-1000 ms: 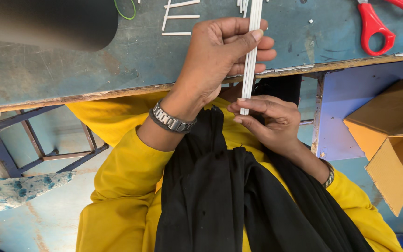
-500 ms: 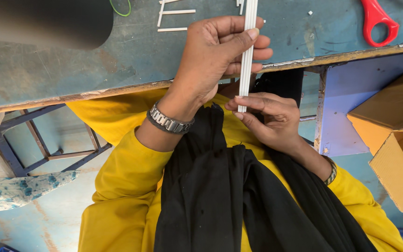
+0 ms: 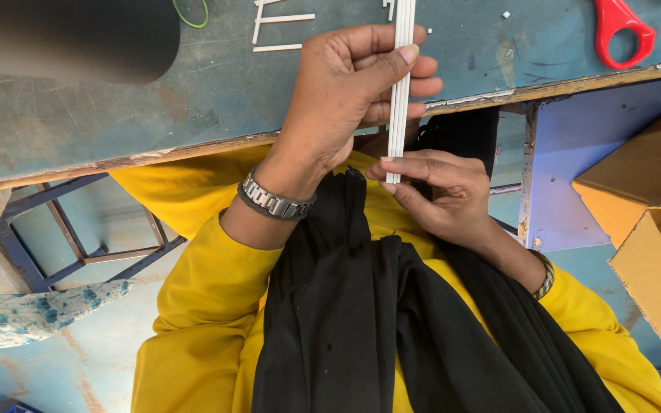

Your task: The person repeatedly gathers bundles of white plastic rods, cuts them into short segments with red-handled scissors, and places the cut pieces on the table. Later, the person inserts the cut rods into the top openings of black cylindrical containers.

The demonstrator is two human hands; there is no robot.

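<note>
White sticks (image 3: pixel 401 92) upright, lengthwise away

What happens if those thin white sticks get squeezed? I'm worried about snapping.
The white sticks stay straight between left hand and right hand, so probably stiff. Being so slender, likely light and breakable.

Yellow sleeves (image 3: pixel 193 283), black scarf (image 3: pixel 361 321) (steel wristwatch (image 3: pixel 273 200))

A worn blue-green worktable (image 3: pixel 193 107) stands over a pale blue floor (image 3: pixel 78 344), beside an open cardboard box (image 3: pixel 652 222)
</note>
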